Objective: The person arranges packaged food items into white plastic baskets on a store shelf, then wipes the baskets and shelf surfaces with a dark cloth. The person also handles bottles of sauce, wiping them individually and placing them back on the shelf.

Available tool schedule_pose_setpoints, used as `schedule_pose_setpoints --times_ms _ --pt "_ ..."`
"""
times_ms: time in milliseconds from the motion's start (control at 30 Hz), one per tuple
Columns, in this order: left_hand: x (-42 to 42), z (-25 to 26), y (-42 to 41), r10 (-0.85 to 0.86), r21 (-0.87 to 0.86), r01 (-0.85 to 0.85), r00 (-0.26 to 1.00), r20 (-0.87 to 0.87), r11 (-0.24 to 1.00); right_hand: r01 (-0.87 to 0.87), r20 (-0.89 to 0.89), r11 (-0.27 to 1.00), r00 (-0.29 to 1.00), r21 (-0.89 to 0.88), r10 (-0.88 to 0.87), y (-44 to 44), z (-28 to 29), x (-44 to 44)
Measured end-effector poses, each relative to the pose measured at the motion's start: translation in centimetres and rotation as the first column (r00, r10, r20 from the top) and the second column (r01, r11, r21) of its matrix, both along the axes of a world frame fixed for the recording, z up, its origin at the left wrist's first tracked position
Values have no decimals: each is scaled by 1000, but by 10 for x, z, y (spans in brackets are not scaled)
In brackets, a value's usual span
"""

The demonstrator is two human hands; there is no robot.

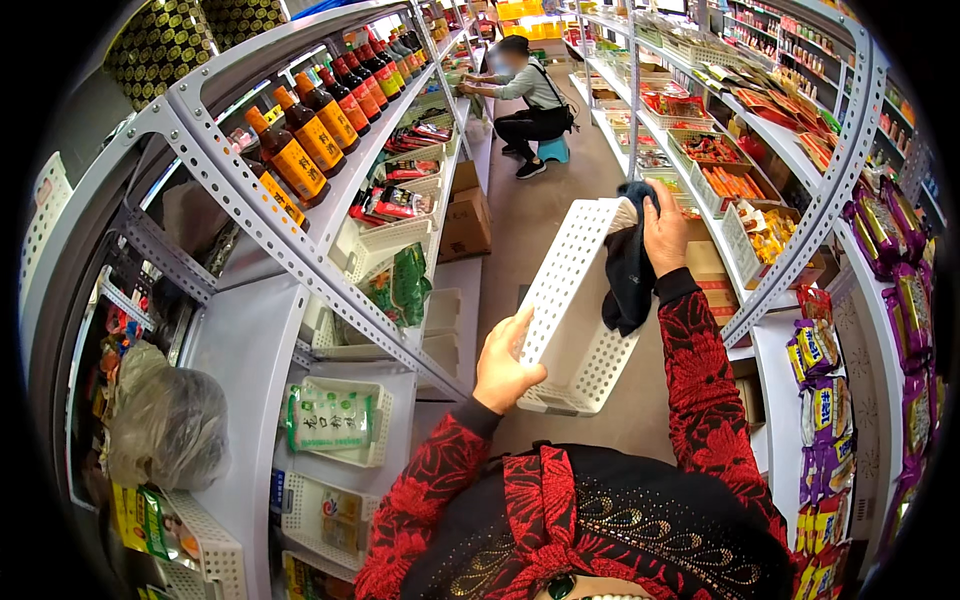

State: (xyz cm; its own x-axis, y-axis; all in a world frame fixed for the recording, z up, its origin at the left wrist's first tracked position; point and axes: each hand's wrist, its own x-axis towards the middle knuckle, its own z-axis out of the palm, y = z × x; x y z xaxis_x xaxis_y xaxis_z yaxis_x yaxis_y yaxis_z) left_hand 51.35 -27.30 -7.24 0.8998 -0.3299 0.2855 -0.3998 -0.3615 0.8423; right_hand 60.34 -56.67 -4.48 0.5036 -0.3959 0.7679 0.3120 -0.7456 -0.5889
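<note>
A white perforated plastic basket (564, 277) is held up over the aisle floor, tilted so that its inside partly shows. My left hand (508, 361) grips its near left side, thumb on one face and fingers around the edge. At the far right end, my right hand (664, 231) presses a dark cloth (630, 270) against the rim. The cloth drapes down over the basket's right side. No goods are visible inside the basket.
Metal shelving with bottles (296, 154) and goods baskets (341, 420) runs along the left. Packaged foods (821, 349) line the right shelves. Farther down the aisle, a person (536, 101) sits on a blue stool (553, 150). A cardboard box (466, 217) stands on the lower left shelf.
</note>
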Motion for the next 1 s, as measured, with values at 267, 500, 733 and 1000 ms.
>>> schedule_pose_setpoints --times_ms 267,500,733,1000 --pt "-4 3 6 23 -31 -25 998 -67 999 -4 175 980 984 -199 40 77 7 -25" --pt "-11 7 14 85 -186 -87 996 -18 979 94 -51 983 993 -160 -103 44 -45 -4" --pt "-13 -5 15 162 -185 -140 980 112 973 97 -458 993 887 62 -58 32 -76 -6" --pt "17 -8 25 340 -265 -289 925 170 920 -461 -660 863 717 -207 225 100 -74 -85"
